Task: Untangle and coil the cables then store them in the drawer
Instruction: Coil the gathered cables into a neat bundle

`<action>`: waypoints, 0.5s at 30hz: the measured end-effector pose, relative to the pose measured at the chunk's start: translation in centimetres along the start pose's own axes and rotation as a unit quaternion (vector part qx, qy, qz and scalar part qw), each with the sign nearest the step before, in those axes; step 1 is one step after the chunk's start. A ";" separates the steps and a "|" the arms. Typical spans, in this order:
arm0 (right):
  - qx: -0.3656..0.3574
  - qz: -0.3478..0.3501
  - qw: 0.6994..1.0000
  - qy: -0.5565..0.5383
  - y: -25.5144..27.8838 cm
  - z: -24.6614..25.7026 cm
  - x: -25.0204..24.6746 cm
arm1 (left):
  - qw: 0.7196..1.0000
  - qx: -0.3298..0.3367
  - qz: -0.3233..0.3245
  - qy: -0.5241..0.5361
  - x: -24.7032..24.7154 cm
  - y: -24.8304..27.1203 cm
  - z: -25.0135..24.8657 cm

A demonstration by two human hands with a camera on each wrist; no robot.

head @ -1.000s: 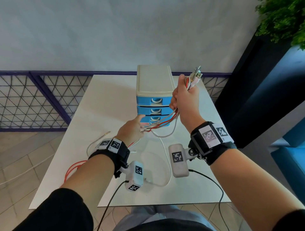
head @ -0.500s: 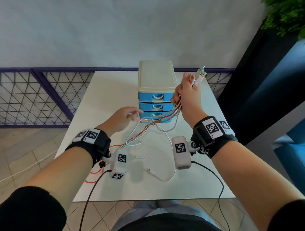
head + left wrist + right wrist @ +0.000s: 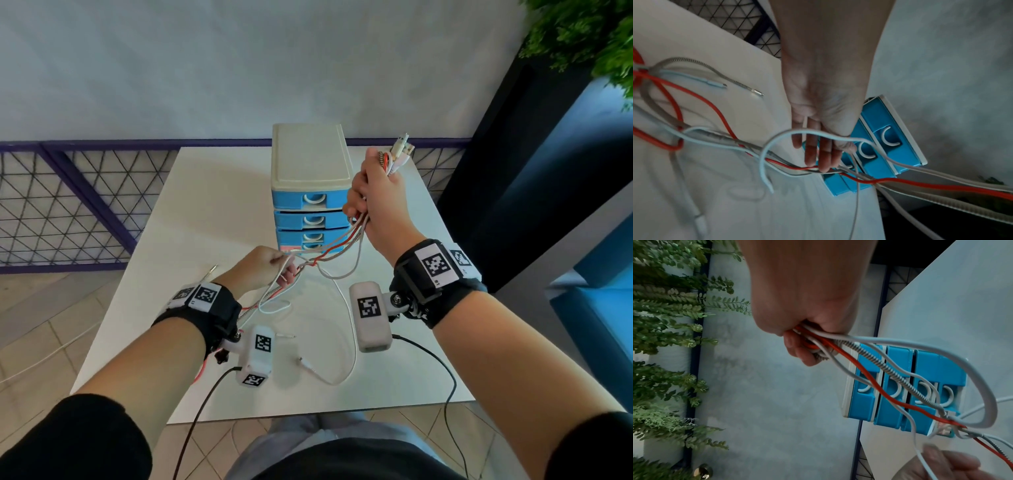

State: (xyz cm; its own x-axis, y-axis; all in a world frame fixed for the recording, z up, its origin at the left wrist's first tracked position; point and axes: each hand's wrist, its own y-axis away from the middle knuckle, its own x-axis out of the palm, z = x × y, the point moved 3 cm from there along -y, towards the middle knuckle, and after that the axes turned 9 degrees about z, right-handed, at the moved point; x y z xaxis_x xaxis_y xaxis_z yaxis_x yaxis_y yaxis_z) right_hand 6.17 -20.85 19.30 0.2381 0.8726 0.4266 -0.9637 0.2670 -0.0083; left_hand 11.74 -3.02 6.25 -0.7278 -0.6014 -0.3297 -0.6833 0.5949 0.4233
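Sorting: cables (image 3: 329, 255) are mid-untangle, none coiled, none stored.
Right hand: right hand (image 3: 375, 202) is clenched round a bunch of cable ends, raised beside the right face of the drawer unit (image 3: 310, 185); plugs (image 3: 400, 150) stick out above the fist.
Left hand: left hand (image 3: 263, 270), lower and nearer the front edge of the table (image 3: 212, 192), has one white strand pinched at the fingers; in the left wrist view the other fingers (image 3: 824, 155) lie fairly straight against the crossing strands.
Cables: red cable (image 3: 920, 182), spring-wrapped cable (image 3: 898, 378) and several white ones run taut-to-slack between the hands, crossing in front of the lower drawers. Remaining lengths trail over the table toward its left and front edges; one white cable (image 3: 342, 342) loops near the front edge.
Drawers: all appear closed.
Risk, knot: judged likely that pulling the hands apart tightens the crossing at the left hand instead of freeing it.
Risk, snag: strands hang close to the drawer handles and may catch there, tugging the unit.
Risk, drop: trailing ends near the left edge may slide off.
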 end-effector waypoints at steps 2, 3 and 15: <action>0.006 0.011 1.000 -0.006 0.2 -0.1 0.4 | 0.995 -0.077 -0.035 0.046 0.2 -0.4 0.0; 0.008 0.017 1.000 -0.007 0.3 -0.1 0.6 | 0.992 -0.103 -0.041 0.062 0.2 -0.3 -0.1; -0.018 -0.061 0.996 0.061 -0.3 1.4 -2.8 | 0.843 -0.028 -0.224 0.488 -2.9 0.1 3.5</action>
State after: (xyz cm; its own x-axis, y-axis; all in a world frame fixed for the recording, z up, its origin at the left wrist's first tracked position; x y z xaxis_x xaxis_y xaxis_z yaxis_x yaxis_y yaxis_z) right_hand 5.63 -23.91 19.37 0.3680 0.8756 0.3129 -0.9222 0.3867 0.0025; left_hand 13.59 0.65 4.24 0.0151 -0.9281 0.3721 -0.8531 0.1822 0.4890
